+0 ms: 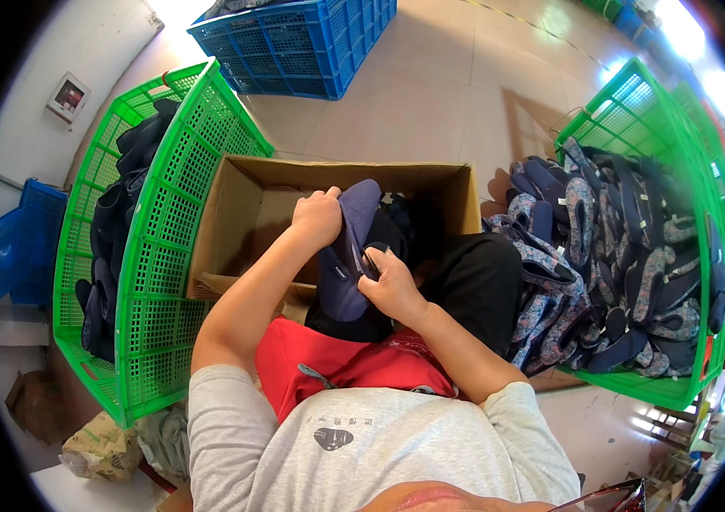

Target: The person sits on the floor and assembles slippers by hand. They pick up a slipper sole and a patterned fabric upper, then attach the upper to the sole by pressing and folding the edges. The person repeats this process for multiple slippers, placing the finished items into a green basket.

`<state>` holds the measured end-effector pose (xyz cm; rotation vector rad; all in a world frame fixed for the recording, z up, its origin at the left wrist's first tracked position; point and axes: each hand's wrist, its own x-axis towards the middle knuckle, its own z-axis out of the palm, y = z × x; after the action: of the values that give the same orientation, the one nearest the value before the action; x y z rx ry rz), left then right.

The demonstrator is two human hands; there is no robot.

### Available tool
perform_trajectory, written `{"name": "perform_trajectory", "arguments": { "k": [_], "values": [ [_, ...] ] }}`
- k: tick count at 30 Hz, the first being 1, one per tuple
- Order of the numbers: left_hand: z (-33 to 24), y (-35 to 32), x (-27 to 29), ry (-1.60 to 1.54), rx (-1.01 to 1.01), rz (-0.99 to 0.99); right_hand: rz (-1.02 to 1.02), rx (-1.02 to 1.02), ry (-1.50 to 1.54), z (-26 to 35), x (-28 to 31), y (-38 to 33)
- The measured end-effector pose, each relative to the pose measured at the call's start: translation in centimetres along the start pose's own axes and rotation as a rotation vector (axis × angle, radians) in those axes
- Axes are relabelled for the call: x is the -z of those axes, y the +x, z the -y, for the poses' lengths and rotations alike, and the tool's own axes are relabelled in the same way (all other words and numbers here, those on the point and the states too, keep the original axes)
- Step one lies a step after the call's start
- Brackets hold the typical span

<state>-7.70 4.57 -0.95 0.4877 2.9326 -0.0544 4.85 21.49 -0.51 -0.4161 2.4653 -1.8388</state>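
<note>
A navy fabric slipper (347,286) with a small pale label is held upright above my lap, in front of the cardboard box. My left hand (318,218) is closed on its upper left edge. At the slipper's right side, my right hand (392,286) is closed, its fingers at the opening. A small dark loop (376,247) shows by the right thumb, with a thin pale edge beside it; what it belongs to is mostly hidden. Black-clad legs and a red apron (337,363) lie beneath both forearms.
The open cardboard box (247,213) stands ahead, dark items in its right part. On the left, a green crate (162,230) holds dark slippers. A tipped green crate (627,111) on the right spills navy and floral slippers (580,222). A blue crate (294,51) sits farther off.
</note>
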Motion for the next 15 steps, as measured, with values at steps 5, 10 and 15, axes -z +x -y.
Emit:
{"name": "perform_trajectory", "arguments": {
  "k": [5, 10, 15],
  "values": [
    [-0.3, -2.5, 0.3, 0.007, 0.002, -0.143, -0.039, -0.117, 0.077, 0.6, 0.9, -1.0],
    [-1.1, -8.0, 3.0, -0.165, -0.194, -0.557, -0.125, -0.334, 0.291, -1.2, 1.4, -3.4],
    [0.6, -10.3, 2.4, -1.185, 0.142, -0.729, -0.249, -0.395, 0.764, -2.5, 2.5, -3.5]
  ]
}}
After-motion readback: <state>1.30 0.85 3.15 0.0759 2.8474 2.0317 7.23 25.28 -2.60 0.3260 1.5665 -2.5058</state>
